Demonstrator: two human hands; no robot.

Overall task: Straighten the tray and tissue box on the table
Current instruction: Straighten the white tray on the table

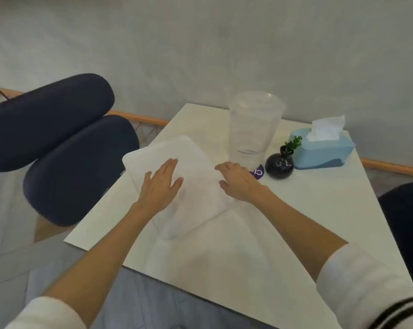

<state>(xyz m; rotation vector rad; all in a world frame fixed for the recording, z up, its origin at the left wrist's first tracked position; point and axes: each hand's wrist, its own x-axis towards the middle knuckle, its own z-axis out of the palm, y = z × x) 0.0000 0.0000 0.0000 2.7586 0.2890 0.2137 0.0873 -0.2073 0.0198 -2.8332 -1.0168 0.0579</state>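
both hands flat and open on the tray (191, 157), left hand (161, 180) mid-tray, right hand (236, 180) at its right edge; tray skewed on tabletop (295, 210); tissue box (324, 150) far right, nearer right hand

Café-like seating corner: small white table (295, 210), padded navy chairs (58, 143) (rattan frames), bud vase (279, 165).

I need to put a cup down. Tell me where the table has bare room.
The near half of the table is bare, between the tray's near corner and the front edge. The right side below the tissue box is also bare. The far middle is crowded: clear pitcher, black vase, purple sticker.
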